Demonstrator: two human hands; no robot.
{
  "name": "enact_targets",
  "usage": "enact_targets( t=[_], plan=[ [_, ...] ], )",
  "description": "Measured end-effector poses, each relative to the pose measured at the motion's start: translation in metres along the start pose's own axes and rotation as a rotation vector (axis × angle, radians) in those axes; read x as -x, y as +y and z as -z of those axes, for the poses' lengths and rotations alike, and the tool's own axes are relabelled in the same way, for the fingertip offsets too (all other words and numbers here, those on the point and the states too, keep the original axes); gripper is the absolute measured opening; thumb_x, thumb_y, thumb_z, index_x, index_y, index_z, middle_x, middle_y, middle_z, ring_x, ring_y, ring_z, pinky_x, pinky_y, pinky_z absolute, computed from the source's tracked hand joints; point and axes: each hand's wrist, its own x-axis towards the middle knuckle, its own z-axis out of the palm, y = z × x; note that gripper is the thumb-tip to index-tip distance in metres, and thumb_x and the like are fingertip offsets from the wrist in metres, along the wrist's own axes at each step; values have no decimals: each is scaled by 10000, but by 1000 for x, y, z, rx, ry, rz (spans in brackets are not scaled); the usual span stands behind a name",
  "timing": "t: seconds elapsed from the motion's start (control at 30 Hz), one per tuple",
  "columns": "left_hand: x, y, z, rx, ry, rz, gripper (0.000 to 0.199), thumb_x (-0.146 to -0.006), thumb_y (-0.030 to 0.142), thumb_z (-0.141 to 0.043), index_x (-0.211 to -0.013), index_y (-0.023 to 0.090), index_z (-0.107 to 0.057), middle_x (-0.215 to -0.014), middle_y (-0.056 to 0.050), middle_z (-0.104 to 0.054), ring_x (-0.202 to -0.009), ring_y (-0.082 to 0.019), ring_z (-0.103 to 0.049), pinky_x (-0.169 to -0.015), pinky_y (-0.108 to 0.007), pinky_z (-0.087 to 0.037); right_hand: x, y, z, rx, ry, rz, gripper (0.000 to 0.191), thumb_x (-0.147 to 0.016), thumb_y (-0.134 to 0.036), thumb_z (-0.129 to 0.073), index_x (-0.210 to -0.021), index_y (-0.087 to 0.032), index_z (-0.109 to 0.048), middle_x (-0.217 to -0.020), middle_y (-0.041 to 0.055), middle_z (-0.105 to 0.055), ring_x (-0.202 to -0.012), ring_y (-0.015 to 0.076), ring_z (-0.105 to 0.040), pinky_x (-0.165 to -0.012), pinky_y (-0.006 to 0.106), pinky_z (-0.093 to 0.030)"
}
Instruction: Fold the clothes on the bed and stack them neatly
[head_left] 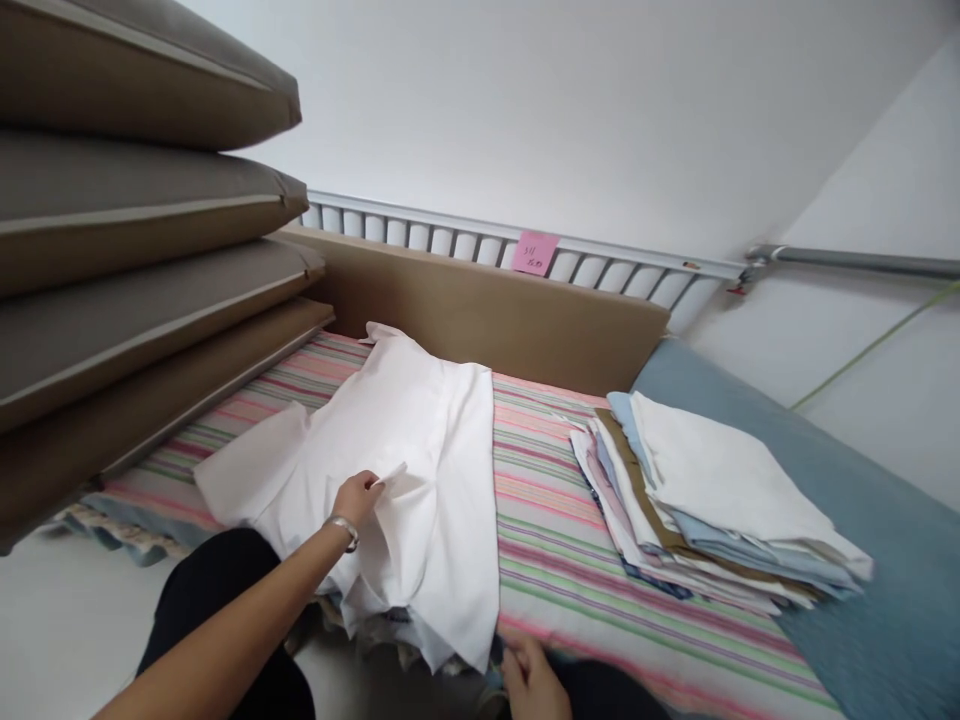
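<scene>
The rumpled white garment [457,470] lies spread beneath the left fingers [370,481], which pinch its fabric; near its lower-right corner, the right fingers [514,668] curl, grip unclear.

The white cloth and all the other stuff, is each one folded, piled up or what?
White cloth: spread out, creased, not folded
Left hand: closed, pinching the white cloth
Right hand: by its bottom corner, grip unclear
Clothes: folded, piled up
Cushions: stacked
Brown board: standing on edge
Striped sheet: spread out
Pink note: written on
</scene>
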Motion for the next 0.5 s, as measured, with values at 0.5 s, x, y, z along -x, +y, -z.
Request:
enact_targets(
  t=[0.5],
  plan=[
    [26, 47, -12, 401, 107, -85, 337, -714, 491, -495, -602, 179, -435, -528, 26, -470, -476, -115, -492, -464, -246, -428, -12, -88, -92, -30, -211, 403, 732, -721, -328, -588, -1364, -143, -291, -1410, 105, -331, -1298, 251, -290, -1076, 395, -258]
  ],
)
